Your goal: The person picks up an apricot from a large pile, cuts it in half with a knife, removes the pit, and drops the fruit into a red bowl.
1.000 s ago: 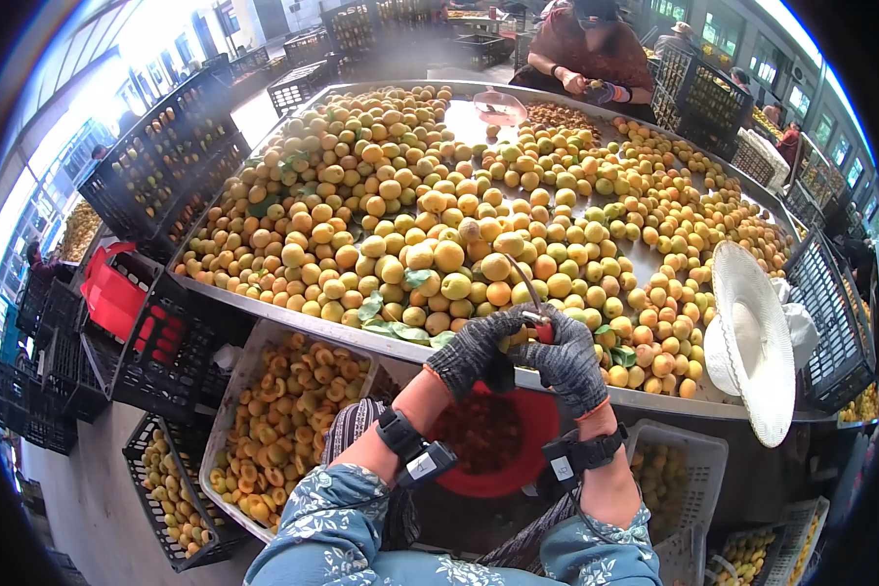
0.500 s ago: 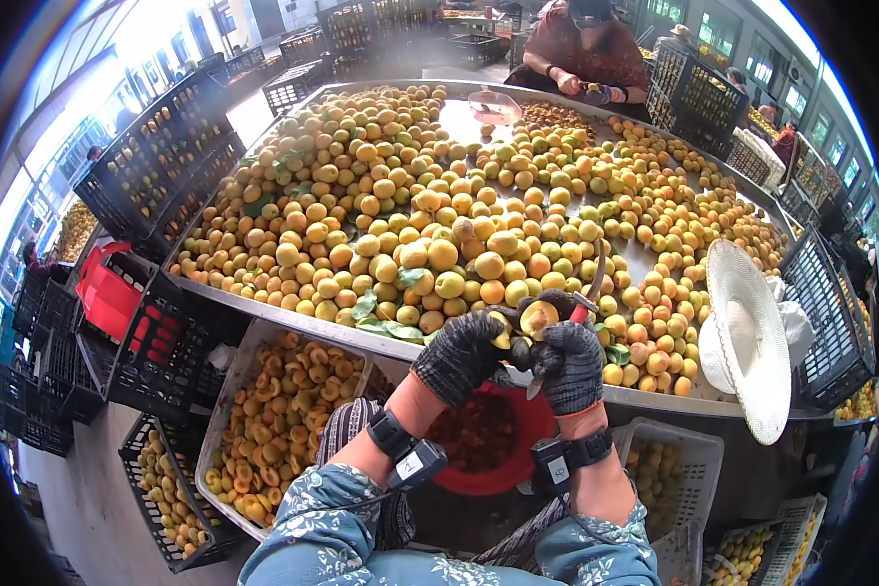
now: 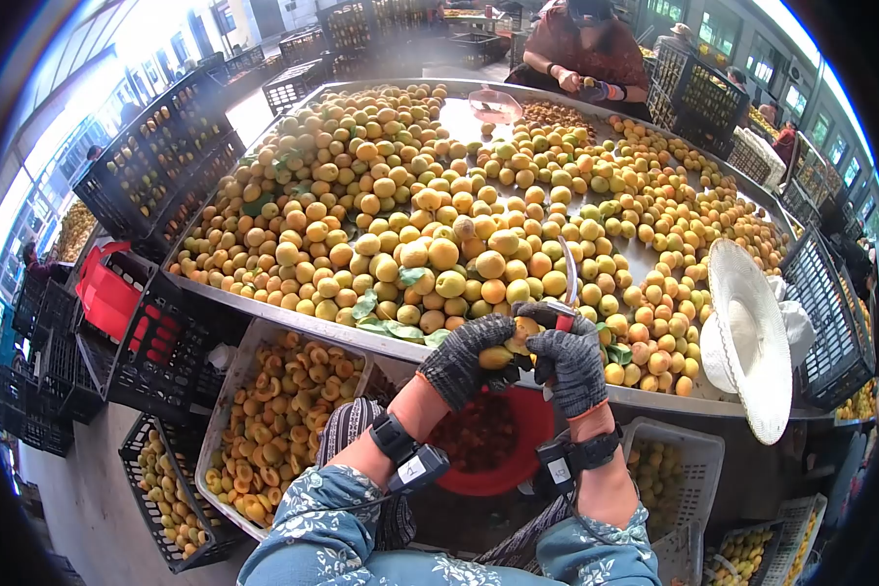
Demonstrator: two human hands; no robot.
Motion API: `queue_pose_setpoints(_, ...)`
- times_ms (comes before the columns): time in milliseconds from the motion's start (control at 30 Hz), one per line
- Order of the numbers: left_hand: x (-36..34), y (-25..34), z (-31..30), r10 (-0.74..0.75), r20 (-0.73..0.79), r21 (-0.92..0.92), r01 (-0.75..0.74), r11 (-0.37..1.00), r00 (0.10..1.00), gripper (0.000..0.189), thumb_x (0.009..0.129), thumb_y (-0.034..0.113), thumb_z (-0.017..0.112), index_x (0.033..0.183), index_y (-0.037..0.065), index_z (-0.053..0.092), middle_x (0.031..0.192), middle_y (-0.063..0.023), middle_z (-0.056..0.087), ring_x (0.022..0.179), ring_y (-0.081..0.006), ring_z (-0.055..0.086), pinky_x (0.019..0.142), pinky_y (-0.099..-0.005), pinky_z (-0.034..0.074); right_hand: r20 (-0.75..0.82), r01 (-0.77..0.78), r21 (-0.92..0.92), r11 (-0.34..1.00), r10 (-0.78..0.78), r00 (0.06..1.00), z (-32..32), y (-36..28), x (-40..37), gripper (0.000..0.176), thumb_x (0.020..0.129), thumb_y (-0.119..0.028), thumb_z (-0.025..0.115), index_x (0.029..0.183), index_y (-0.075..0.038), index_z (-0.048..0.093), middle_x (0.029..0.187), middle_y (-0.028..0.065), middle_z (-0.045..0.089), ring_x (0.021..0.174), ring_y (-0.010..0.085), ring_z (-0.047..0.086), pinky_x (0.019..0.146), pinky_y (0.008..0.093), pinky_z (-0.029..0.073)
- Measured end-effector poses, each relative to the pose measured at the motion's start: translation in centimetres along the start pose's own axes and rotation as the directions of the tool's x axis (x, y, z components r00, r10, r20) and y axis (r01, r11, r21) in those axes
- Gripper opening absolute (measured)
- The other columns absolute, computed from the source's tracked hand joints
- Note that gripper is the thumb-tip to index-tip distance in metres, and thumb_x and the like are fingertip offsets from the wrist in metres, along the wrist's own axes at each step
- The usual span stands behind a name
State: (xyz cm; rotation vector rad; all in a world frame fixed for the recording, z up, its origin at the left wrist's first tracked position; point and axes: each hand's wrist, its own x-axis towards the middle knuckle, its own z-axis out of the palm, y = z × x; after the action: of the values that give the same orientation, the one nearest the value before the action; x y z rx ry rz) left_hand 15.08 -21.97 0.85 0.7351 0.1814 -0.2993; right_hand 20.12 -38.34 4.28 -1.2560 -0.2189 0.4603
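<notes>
My left hand (image 3: 467, 361), in a dark grey knitted glove, is closed around apricot pieces (image 3: 496, 357) at its fingertips. My right hand (image 3: 569, 368), gloved alike, grips a curved knife (image 3: 569, 275) with a red handle; the blade points up and away. The hands nearly meet just over the near table edge, and an orange-yellow apricot surface (image 3: 524, 329) shows between them. How the fruit is split is partly hidden by the fingers. Below the hands sits a red basin (image 3: 534, 430) holding dark reddish bits.
Whole apricots (image 3: 381, 210) cover the metal-rimmed table (image 3: 264, 303). A white crate (image 3: 208, 459) of halved apricots stands at lower left, another pale crate (image 3: 705, 469) at lower right. A straw hat (image 3: 749, 342) rests on the right edge. Across the table, a person (image 3: 586, 59) handles fruit.
The knife has swung more upright and slightly left. The cut apricot face that showed between my hands has turned and dropped, and the left hand has shifted slightly right.
</notes>
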Motion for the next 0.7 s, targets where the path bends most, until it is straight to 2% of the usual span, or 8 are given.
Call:
queue_pose_setpoints(100, -0.5, 0.3, 1.2, 0.052, 0.032, -0.011, -0.052, 0.999, 0.998, 0.023, 0.087, 0.026, 0.061, 0.098, 0.005, 0.06, 0.086, -0.0065, 0.062, 0.072, -0.0178, 0.062, 0.062, -0.0296, 0.054, 0.03, 0.002, 0.015, 1.0, -0.002, 1.0, -0.4, 0.3, 0.4, 0.031, 0.07, 0.0, 0.062, 0.101, 0.004, 0.064, 0.063, 0.0029, 0.06, 0.036, 0.0074, 0.044, 0.034, 0.02, 0.034)
queue_pose_setpoints(167, -0.2, 0.2, 1.3, 0.09, 0.032, -0.002, -0.09, 0.996, 0.995, 0.022, 0.088, 0.025, 0.06, 0.097, 0.005, 0.06, 0.086, -0.0062, 0.061, 0.072, -0.0173, 0.061, 0.062, -0.0293, 0.054, -0.045, -0.02, 0.098, 0.995, 0.025, 0.999, 0.2, 1.0, 0.5, 0.033, 0.069, -0.004, 0.066, 0.101, -0.002, 0.064, 0.069, 0.0005, 0.062, 0.041, 0.006, 0.05, 0.037, 0.0186, 0.039)
queue_pose_setpoints(233, 0.7, -0.6, 0.5, 0.102, -0.098, 0.02, -0.101, 0.995, 0.99, 0.028, 0.088, 0.034, 0.059, 0.102, 0.01, 0.057, 0.077, -0.0013, 0.061, 0.058, -0.0123, 0.059, 0.041, -0.0226, 0.044, -0.056, -0.046, 0.071, 0.996, 0.05, 0.997, 0.4, 1.1, 0.3, 0.031, 0.069, -0.003, 0.066, 0.099, -0.002, 0.062, 0.069, 0.0008, 0.061, 0.041, 0.0069, 0.049, 0.037, 0.0192, 0.039)
queue_pose_setpoints(367, 0.3, -0.4, 0.8, 0.038, -0.169, -0.053, -0.048, 0.997, 0.985, 0.032, 0.087, 0.034, 0.06, 0.107, 0.009, 0.057, 0.077, -0.0009, 0.061, 0.057, -0.0107, 0.057, 0.042, -0.021, 0.042, -0.053, 0.015, -0.08, 0.997, -0.019, 0.998, 0.5, 0.9, 0.2, 0.029, 0.069, -0.002, 0.066, 0.097, -0.003, 0.062, 0.067, 0.0022, 0.061, 0.04, 0.0075, 0.049, 0.036, 0.0196, 0.039)
queue_pose_setpoints(433, -0.6, 0.4, 1.0, 0.173, 0.157, 0.345, -0.218, 0.913, 0.972, 0.027, 0.085, 0.023, 0.063, 0.106, 0.007, 0.056, 0.079, -0.0017, 0.058, 0.063, -0.0102, 0.056, 0.05, -0.0211, 0.044, -0.061, 0.035, 0.071, 0.997, -0.03, 0.998, 0.0, 1.0, 0.3, 0.03, 0.069, -0.002, 0.066, 0.098, -0.003, 0.061, 0.068, 0.0028, 0.061, 0.04, 0.0076, 0.049, 0.036, 0.0193, 0.038)
queue_pose_setpoints(467, -1.6, 1.6, 2.6, 0.041, 0.129, 0.273, -0.075, 0.959, 0.991, 0.03, 0.083, 0.024, 0.066, 0.106, 0.008, 0.057, 0.073, 0.0002, 0.056, 0.058, -0.0076, 0.052, 0.047, -0.0198, 0.038, -0.071, 0.043, 0.058, 0.997, -0.039, 0.997, 0.1, 0.9, 0.3, 0.03, 0.07, -0.002, 0.066, 0.099, -0.003, 0.061, 0.068, 0.0032, 0.062, 0.04, 0.0077, 0.049, 0.036, 0.0195, 0.038)
queue_pose_setpoints(633, -1.0, 0.8, 1.7, 0.079, 0.042, 0.364, -0.089, 0.927, 0.996, 0.035, 0.083, 0.032, 0.065, 0.105, 0.006, 0.057, 0.07, -0.0012, 0.056, 0.054, -0.0086, 0.051, 0.045, -0.0194, 0.038, -0.113, 0.041, 0.114, 0.993, -0.028, 0.993, 0.4, 1.2, 0.3, 0.021, 0.073, 0.0, 0.065, 0.094, 0.002, 0.062, 0.071, 0.0052, 0.062, 0.038, 0.0073, 0.044, 0.035, 0.0187, 0.033)
queue_pose_setpoints(700, -0.9, 0.9, 1.2, 0.01, 0.077, 0.317, -0.034, 0.948, 0.997, 0.036, 0.082, 0.032, 0.066, 0.106, 0.006, 0.057, 0.071, -0.0034, 0.058, 0.054, -0.0102, 0.053, 0.046, -0.0203, 0.04, -0.124, 0.083, 0.139, 0.987, -0.066, 0.99, 0.3, 0.3, 0.2, 0.015, 0.075, -0.002, 0.064, 0.09, 0.0, 0.064, 0.073, 0.0052, 0.063, 0.039, 0.0062, 0.045, 0.035, 0.0183, 0.034)
